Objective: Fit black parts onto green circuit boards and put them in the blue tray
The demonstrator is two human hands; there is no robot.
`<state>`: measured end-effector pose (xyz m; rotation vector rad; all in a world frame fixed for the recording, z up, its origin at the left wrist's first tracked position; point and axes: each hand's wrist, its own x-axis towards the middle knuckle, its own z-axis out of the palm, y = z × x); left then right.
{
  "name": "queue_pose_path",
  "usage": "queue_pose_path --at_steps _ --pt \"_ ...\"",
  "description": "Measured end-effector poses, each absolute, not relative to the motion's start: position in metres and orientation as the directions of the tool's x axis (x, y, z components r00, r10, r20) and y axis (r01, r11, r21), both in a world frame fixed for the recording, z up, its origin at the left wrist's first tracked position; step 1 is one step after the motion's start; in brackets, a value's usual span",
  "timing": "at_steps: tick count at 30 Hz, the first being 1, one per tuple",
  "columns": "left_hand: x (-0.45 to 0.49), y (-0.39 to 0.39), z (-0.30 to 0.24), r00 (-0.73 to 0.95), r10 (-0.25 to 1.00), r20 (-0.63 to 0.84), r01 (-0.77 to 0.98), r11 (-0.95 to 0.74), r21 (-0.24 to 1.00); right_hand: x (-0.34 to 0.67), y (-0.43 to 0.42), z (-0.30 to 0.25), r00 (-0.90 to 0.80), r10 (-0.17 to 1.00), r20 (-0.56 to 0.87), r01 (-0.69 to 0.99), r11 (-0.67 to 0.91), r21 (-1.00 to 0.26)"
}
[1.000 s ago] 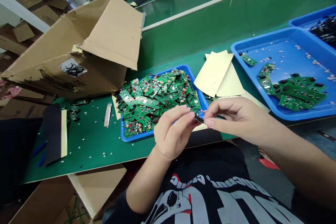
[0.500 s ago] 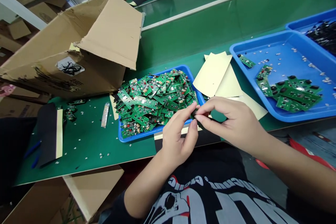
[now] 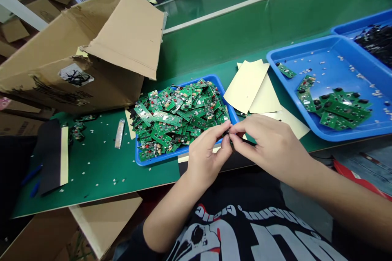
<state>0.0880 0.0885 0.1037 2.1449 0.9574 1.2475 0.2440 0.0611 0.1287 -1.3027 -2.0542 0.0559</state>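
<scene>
My left hand (image 3: 204,153) and my right hand (image 3: 269,136) meet fingertip to fingertip at the front right corner of a blue tray (image 3: 171,158). Both pinch a small dark piece (image 3: 227,131), mostly covered by the fingers, so its kind does not show clearly. The tray beside them is heaped with green circuit boards (image 3: 168,118) bearing small red and black parts. Sheets of pale yellow paper (image 3: 246,85) lie just beyond my right hand.
On the right, a larger blue tray (image 3: 321,61) holds several circuit boards (image 3: 344,110) and scattered pale bits. Behind it, another tray contains black parts (image 3: 375,45). An open cardboard box (image 3: 110,81) stands left. Black card (image 3: 50,157) lies near the table's left end.
The fingertips have shifted slightly around the small dark piece, and my right fingers are a little more bent. The whole view has moved slightly; the trays and box look unchanged.
</scene>
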Motion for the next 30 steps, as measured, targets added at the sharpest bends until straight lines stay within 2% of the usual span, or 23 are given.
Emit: queue_pose_path --at_steps 2,4,6,7,11,14,17,23,30 --pt "0.09 0.088 0.103 0.338 0.763 0.551 0.344 -0.645 0.683 0.244 0.062 0.126 -0.242 0.815 0.526 0.848 0.441 -0.293" --pt "0.092 0.086 0.103 0.337 0.757 0.56 0.344 -0.653 0.675 0.247 0.065 0.125 -0.169 0.85 0.498 0.937 0.296 -0.187" --pt "0.095 0.084 0.105 0.354 0.745 0.565 0.315 -0.664 0.678 0.255 0.067 0.126 -0.053 0.884 0.465 0.98 0.135 -0.145" --pt "0.097 0.084 0.105 0.367 0.747 0.554 0.291 -0.658 0.695 0.261 0.067 0.128 0.0 0.888 0.459 0.979 0.093 -0.18" --pt "0.109 0.09 0.102 0.404 0.816 0.414 0.159 -0.508 0.847 0.283 0.056 0.135 0.082 0.863 0.499 0.899 0.152 -0.41" --pt "0.131 0.098 0.095 0.459 0.826 0.327 0.056 -0.394 0.917 0.299 0.039 0.128 0.182 0.834 0.52 0.855 0.127 -0.503" --pt "0.166 0.108 0.087 0.525 0.804 0.28 0.011 -0.335 0.942 0.317 0.018 0.112 0.31 0.819 0.482 0.814 0.034 -0.58" --pt "0.259 0.127 0.065 0.584 0.798 0.151 0.14 -0.282 0.949 0.353 -0.023 0.084 0.569 0.757 0.321 0.671 -0.202 -0.713" --pt "0.318 0.13 0.063 0.688 0.703 0.177 0.26 -0.467 0.845 0.369 -0.037 0.077 0.638 0.725 0.259 0.603 -0.261 -0.754"
